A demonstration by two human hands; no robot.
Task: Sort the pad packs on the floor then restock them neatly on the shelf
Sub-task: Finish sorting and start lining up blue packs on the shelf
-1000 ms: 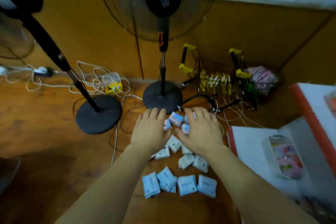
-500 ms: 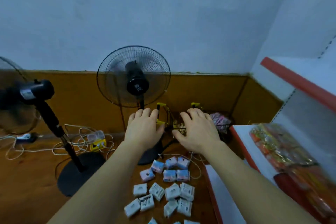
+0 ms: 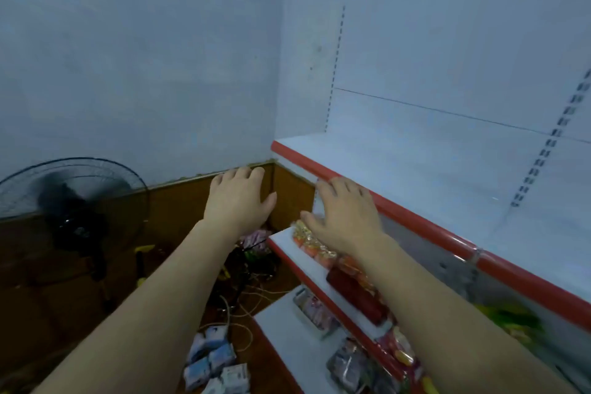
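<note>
Several small blue-and-white pad packs (image 3: pixel 211 358) lie bunched on the wooden floor at the bottom centre, partly hidden by my left forearm. My left hand (image 3: pixel 238 198) is raised palm down with its fingers apart, in front of the wall corner, and nothing shows in it. My right hand (image 3: pixel 345 214) is also palm down with spread fingers, just below the red front edge of the white upper shelf (image 3: pixel 419 221). That shelf's top is bare. Neither hand touches a pack.
A black standing fan (image 3: pixel 70 201) is at the left. Cables (image 3: pixel 246 297) and a basket of pink packets (image 3: pixel 256 238) sit by the corner. The middle shelf (image 3: pixel 281 238) holds orange snack bags, and the lower shelf (image 3: pixel 275 320) holds more wrapped goods.
My view has swung up and to the right, from the packs on the floor to the shelf unit. Both hands have lifted off the packs to shelf height, with nothing in them.
</note>
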